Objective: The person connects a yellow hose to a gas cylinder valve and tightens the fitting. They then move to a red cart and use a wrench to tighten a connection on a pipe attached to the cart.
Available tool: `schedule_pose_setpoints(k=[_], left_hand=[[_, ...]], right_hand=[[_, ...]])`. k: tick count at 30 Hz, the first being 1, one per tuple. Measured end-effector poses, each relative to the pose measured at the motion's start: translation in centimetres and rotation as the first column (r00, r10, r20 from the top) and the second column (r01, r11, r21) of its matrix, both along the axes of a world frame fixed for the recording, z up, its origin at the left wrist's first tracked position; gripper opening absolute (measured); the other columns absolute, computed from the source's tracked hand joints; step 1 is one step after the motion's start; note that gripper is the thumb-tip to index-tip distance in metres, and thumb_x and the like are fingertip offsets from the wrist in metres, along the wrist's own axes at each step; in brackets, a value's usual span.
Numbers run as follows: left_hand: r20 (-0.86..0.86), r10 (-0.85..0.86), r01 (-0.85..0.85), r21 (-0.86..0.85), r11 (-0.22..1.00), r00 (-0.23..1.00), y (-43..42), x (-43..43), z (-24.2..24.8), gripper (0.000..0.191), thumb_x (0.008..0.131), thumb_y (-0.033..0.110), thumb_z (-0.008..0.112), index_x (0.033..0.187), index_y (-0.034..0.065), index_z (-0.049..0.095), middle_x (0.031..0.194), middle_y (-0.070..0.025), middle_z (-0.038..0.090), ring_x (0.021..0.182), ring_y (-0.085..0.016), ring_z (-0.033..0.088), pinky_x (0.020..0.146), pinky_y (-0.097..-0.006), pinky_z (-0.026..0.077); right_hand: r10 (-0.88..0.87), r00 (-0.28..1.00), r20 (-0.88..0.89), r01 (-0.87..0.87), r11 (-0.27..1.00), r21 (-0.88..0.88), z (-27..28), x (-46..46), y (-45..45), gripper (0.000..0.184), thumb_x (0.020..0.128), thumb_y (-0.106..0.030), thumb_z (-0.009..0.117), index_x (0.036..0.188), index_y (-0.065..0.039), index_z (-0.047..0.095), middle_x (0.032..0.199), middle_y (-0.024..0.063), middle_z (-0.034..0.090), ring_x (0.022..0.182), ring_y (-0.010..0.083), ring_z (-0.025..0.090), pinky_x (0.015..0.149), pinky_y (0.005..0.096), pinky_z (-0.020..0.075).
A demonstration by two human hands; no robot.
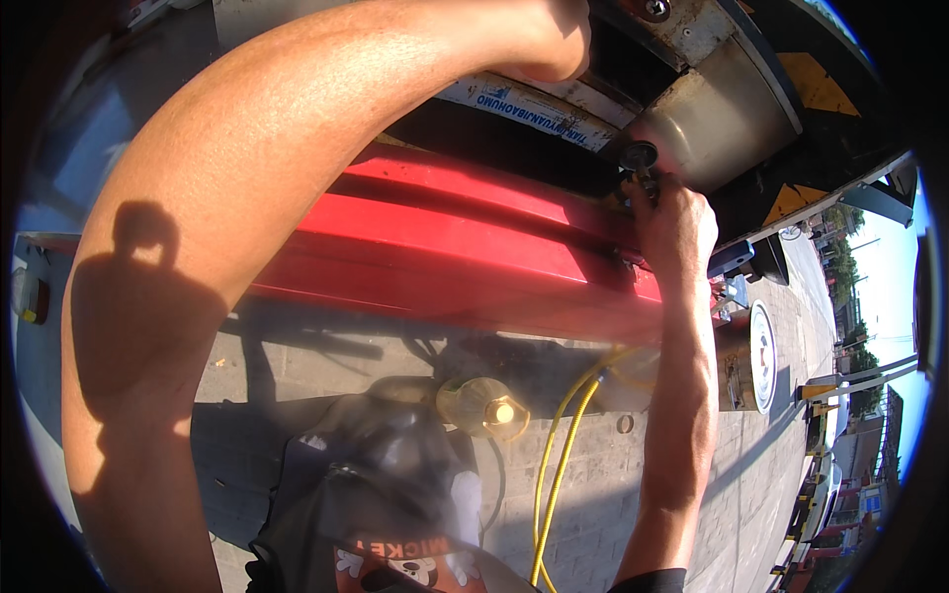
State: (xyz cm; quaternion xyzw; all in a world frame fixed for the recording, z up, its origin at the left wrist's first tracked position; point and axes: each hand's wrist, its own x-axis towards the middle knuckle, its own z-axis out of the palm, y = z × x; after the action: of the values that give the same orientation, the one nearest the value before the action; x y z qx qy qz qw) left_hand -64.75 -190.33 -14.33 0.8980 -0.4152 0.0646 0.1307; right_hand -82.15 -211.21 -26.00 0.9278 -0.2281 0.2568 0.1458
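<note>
Across the top left reaches my left arm; my left hand (567,37) is partly cut off at the upper edge, beside a dark opening in a metal housing, and its fingers cannot be made out. On the right, my right hand (671,219) grips a small dark round-ended fitting (639,157), at the lower end of a rusty, light metal cylinder (730,111). Just below this hand runs a long red metal beam (445,244). Between beam and housing lies a white strip (526,111) bearing writing.
A plastic jug (474,406) and yellow hoses (567,452) are on the paved ground below the beam. A metal drum (745,359) stands right of my forearm. Black and yellow striped panels (815,81) edge the housing. Parked vehicles (823,489) show at far right.
</note>
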Motion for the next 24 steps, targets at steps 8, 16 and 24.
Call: schedule_pose_setpoints(k=[8, 16, 24], left_hand=[[0.0, -0.018, 0.018, -0.032, 0.999, 1.0, 0.16, 0.1, -0.25, 0.031, 0.089, 0.025, 0.07, 0.103, 0.0, 0.08, 0.112, -0.0209, 0.078, 0.11, -0.033, 0.075, 0.094, -0.0409, 0.058], [-0.012, -0.042, 0.041, -0.039, 0.998, 0.999, 0.42, 0.15, -0.21, 0.031, 0.089, 0.025, 0.07, 0.104, 0.0001, 0.08, 0.112, -0.0204, 0.078, 0.11, -0.033, 0.075, 0.094, -0.0411, 0.058], [-0.002, -0.046, 0.046, -0.039, 0.998, 0.999, 0.51, -0.01, -0.18, 0.029, 0.088, 0.024, 0.071, 0.102, 0.0, 0.08, 0.111, -0.0202, 0.078, 0.108, -0.033, 0.075, 0.092, -0.0416, 0.058]], right_hand=[[-0.001, 1.0, 0.006, 0.001, 1.0, 0.001, 0.05, 0.05, 0.12, 0.038, 0.09, -0.038, 0.078, 0.093, -0.001, 0.073, 0.082, 0.0212, 0.073, 0.08, 0.0426, 0.072, 0.07, 0.0513, 0.0562], [-0.019, 1.0, -0.009, 0.019, 1.0, 0.001, 0.11, 0.04, 0.26, 0.038, 0.09, -0.038, 0.078, 0.095, -0.001, 0.072, 0.083, 0.0209, 0.074, 0.081, 0.0422, 0.072, 0.072, 0.0509, 0.0563], [-0.019, 1.0, -0.011, 0.019, 1.0, 0.001, 0.05, 0.03, 0.2, 0.037, 0.09, -0.037, 0.079, 0.096, -0.001, 0.072, 0.083, 0.0206, 0.074, 0.081, 0.0421, 0.072, 0.071, 0.0511, 0.0564]])
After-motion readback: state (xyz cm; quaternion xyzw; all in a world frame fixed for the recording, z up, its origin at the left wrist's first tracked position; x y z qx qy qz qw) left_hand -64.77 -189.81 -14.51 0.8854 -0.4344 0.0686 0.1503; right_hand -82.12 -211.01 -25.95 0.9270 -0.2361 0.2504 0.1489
